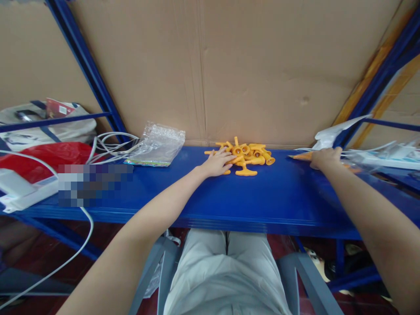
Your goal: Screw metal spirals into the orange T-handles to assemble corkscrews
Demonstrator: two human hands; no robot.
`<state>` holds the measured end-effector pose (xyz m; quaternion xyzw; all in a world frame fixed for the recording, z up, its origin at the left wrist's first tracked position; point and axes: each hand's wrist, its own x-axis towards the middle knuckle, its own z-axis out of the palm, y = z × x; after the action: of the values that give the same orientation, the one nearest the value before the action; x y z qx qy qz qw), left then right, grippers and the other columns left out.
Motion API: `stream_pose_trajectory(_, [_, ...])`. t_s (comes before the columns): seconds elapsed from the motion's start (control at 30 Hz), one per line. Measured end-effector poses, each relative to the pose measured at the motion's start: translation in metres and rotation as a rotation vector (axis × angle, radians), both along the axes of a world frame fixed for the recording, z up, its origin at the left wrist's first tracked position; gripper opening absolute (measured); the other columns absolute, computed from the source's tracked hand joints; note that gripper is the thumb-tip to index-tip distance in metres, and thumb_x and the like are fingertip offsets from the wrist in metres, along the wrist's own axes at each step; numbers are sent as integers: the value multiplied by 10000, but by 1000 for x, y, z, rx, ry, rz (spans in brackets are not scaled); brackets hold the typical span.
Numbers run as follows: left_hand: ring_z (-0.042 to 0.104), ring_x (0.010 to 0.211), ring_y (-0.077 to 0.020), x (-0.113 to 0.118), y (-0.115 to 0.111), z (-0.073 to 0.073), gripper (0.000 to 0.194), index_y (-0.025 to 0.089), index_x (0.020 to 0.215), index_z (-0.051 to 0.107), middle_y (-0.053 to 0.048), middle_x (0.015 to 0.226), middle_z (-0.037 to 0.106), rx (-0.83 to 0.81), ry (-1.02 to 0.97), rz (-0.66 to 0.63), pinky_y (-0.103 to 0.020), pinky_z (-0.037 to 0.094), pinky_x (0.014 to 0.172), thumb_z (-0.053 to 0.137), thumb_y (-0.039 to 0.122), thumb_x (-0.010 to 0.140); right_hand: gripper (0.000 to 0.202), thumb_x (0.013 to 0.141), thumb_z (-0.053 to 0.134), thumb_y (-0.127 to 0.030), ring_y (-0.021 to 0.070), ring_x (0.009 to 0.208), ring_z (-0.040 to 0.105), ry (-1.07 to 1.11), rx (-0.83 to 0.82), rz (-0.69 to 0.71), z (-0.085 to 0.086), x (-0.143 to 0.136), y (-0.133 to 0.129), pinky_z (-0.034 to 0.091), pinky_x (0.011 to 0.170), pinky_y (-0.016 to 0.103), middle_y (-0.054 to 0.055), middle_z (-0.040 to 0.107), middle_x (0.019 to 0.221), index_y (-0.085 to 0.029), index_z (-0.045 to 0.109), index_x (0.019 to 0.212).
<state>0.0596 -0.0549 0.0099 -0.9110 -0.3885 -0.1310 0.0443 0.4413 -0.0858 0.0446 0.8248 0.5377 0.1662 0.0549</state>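
Note:
Several yellow plastic T-shaped handles with flared, cup-like ends lie in a pile on the blue tabletop. One T-shaped handle sits at the pile's front edge. My left hand rests on the pile's left side, fingers spread and touching the pieces. Far to the right, my right hand is curled down at an orange pointed thing, whose tip sticks out leftward. The fingers of that hand are mostly hidden, and what lies beneath them is unclear.
A clear bubble-wrap bag lies left of the pile. Farther left are white cables, a red plastic bag and a white power strip. White packaging and cables stand at right. Blue frame posts and cardboard bound the table.

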Motion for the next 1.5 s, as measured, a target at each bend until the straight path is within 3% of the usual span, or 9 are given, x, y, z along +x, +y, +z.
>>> stream_pose_trajectory(0.2, [372, 1523, -334, 0, -1, 3, 393, 335, 1338, 694, -61, 1458, 639, 40, -27, 34, -748, 222, 1209, 500, 288, 1000, 414, 1018, 448, -200, 352, 1323, 557, -92, -67, 1, 23, -32, -13, 343, 993, 442, 327, 632, 1339, -16, 676, 1310])
stream_pose_trajectory(0.37, [395, 1501, -352, 1, -3, 4, 364, 329, 1270, 736, -70, 1419, 659, 35, -59, 54, -783, 207, 1191, 526, 266, 979, 446, 1036, 448, -305, 354, 1278, 566, -13, 117, 123, 46, -53, -13, 359, 954, 413, 320, 648, 1280, 12, 675, 1253])
stream_pose_trajectory(0.57, [472, 1454, -338, -3, 1, 4, 353, 251, 1268, 734, -100, 1434, 653, 69, -176, 67, -708, 232, 1231, 553, 247, 964, 366, 964, 461, -180, 338, 1186, 593, 111, 367, 338, 68, -83, -8, 413, 929, 414, 296, 627, 1275, -23, 681, 1211])
stream_pose_trajectory(0.77, [580, 1355, -312, -1, 28, 13, 613, 160, 1473, 540, -188, 1472, 607, -12, -679, 30, -522, 436, 1167, 690, 266, 889, 191, 858, 605, -260, 311, 1012, 655, 464, 827, 850, 55, -98, 37, 530, 894, 452, 136, 698, 1020, -214, 718, 1006])
stream_pose_trajectory(0.83, [677, 1204, -289, 3, 33, 22, 746, 152, 1536, 445, -214, 1416, 629, -145, -884, 40, -471, 539, 1044, 747, 295, 869, 175, 824, 644, -276, 311, 1008, 668, 603, 866, 988, 49, -107, 51, 551, 908, 475, 110, 716, 993, -230, 720, 975])
stream_pose_trajectory(0.93, [745, 832, -183, 5, 33, 41, 807, 217, 1544, 403, -108, 1113, 740, -315, -1044, 43, -357, 616, 805, 801, 353, 856, 205, 779, 684, -273, 307, 1006, 695, 856, 824, 1091, 41, -126, 64, 574, 922, 500, 95, 750, 1016, -225, 726, 974])
stream_pose_trajectory(1.1, [656, 562, -103, -6, 22, 69, 572, 192, 1313, 613, 24, 735, 694, -424, -1018, -10, -241, 589, 643, 854, 324, 812, 254, 730, 769, -330, 311, 986, 729, 1158, 745, 1110, 23, -142, 75, 588, 949, 529, 79, 782, 1007, -214, 733, 953])
stream_pose_trajectory(1.27, [747, 676, -198, -5, 23, 76, 439, 136, 1112, 692, -53, 784, 738, -460, -1008, -30, -314, 626, 686, 861, 406, 810, 318, 771, 797, -345, 314, 1154, 702, 1249, 650, 1129, 7, -146, 84, 544, 1056, 524, 102, 775, 1158, -218, 735, 1055])
stream_pose_trajectory(1.5, [746, 1042, -268, 7, 53, 61, 425, 116, 1104, 688, -133, 1078, 788, -309, -1019, -155, -381, 611, 916, 826, 411, 831, 329, 729, 808, -145, 290, 1262, 664, 1250, 503, 1061, 8, -146, 82, 458, 1173, 500, 83, 749, 1269, -220, 754, 1044])
